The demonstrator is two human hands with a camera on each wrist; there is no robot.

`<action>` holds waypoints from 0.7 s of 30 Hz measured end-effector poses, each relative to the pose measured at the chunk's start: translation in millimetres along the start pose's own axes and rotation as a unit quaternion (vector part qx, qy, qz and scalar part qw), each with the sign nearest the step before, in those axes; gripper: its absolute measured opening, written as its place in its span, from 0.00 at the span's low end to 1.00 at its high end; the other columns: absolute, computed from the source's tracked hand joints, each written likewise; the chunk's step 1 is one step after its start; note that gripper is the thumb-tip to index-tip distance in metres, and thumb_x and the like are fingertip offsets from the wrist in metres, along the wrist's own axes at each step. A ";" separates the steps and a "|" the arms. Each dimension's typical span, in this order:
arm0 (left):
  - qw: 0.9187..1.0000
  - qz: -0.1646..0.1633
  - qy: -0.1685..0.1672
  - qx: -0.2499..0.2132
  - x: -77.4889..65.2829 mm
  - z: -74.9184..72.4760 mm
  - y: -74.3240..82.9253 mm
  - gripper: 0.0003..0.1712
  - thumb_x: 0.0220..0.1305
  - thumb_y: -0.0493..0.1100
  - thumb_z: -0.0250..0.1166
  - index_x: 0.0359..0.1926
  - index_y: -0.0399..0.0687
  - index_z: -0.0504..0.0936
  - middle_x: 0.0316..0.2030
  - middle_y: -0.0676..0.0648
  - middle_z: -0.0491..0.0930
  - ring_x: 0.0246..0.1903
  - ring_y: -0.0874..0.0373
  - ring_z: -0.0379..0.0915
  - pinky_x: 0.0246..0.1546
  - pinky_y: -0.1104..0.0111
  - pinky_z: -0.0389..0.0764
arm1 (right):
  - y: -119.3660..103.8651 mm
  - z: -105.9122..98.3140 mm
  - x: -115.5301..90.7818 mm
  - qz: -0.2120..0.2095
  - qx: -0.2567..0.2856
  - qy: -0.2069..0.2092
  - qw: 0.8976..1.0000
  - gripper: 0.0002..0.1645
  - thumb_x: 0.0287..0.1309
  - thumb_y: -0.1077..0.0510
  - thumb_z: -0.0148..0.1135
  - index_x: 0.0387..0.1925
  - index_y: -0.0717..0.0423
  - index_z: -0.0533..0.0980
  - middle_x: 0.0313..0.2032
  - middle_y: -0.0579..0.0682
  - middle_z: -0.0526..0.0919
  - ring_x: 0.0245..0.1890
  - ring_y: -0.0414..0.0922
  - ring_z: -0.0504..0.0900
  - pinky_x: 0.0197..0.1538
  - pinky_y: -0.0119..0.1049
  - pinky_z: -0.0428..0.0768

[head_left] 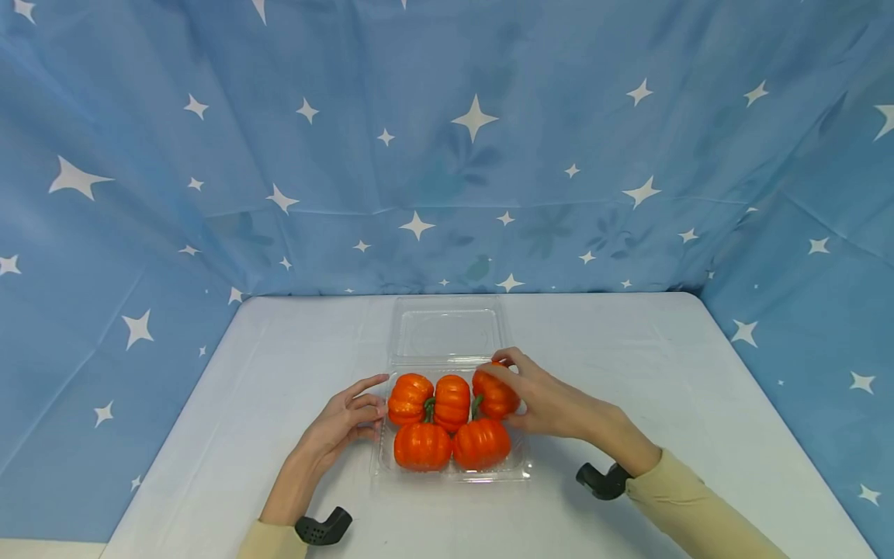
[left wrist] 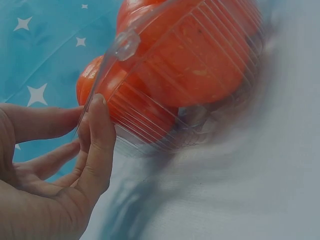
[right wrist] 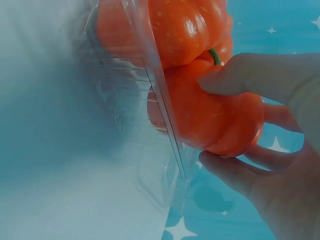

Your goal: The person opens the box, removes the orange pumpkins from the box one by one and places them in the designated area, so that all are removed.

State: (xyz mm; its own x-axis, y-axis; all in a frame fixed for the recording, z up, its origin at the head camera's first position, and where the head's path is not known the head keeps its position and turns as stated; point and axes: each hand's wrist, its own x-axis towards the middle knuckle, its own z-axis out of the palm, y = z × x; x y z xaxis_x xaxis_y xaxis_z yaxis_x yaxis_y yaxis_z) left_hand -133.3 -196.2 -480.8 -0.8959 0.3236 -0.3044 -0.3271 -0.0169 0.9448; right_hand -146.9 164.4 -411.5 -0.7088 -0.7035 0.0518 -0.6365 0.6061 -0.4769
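A broad white tabletop (head_left: 698,388) with rounded far corners is spreading out in front of me, showing faint creases across its pale surface. A clear, rectangular, hinged plastic container (head_left: 457,475) is resting directly on it, about midway between the left and right edges. Its tray is sitting on the nearer side, the ribbed, see-through walls rising from the white surface, while its transparent lid (head_left: 447,332) is lying open, reaching back toward the far edge. Soft shadows are falling on the tabletop near the tray.
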 end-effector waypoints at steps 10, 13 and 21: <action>1.000 0.002 -0.005 0.013 1.7 -2.9 0.7 0.39 0.67 0.31 0.61 0.77 0.41 0.60 0.35 0.50 0.78 0.29 0.60 0.74 0.30 0.69 0.84 | 9.1 -2.3 -7.0 0.020 0.047 0.041 0.998 0.48 0.50 0.64 0.77 0.72 0.53 0.65 0.63 0.59 0.66 0.60 0.56 0.78 0.56 0.48 0.85; 1.000 0.004 -0.008 0.021 2.3 -3.5 1.0 0.39 0.67 0.31 0.62 0.77 0.41 0.60 0.35 0.50 0.78 0.28 0.60 0.74 0.28 0.69 0.84 | 12.7 -3.3 -10.2 0.023 0.057 0.058 0.996 0.47 0.50 0.65 0.77 0.71 0.53 0.68 0.62 0.59 0.68 0.59 0.58 0.77 0.55 0.50 0.85; 0.999 0.007 -0.013 0.032 5.0 -4.3 0.6 0.40 0.67 0.33 0.63 0.77 0.42 0.60 0.35 0.50 0.76 0.27 0.60 0.71 0.28 0.69 0.84 | 27.1 -7.5 -16.8 0.021 0.091 0.107 0.990 0.46 0.47 0.67 0.78 0.69 0.53 0.70 0.64 0.52 0.73 0.61 0.53 0.79 0.57 0.48 0.85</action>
State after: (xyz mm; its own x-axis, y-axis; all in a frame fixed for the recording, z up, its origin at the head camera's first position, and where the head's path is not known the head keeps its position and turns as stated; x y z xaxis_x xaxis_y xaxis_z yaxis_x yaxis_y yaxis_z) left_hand -139.3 -198.8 -482.3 -0.8917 0.3486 -0.2888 -0.2945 0.0379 0.9549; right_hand -154.5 195.4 -418.7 -0.7940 -0.5728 0.2036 -0.5534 0.5423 -0.6322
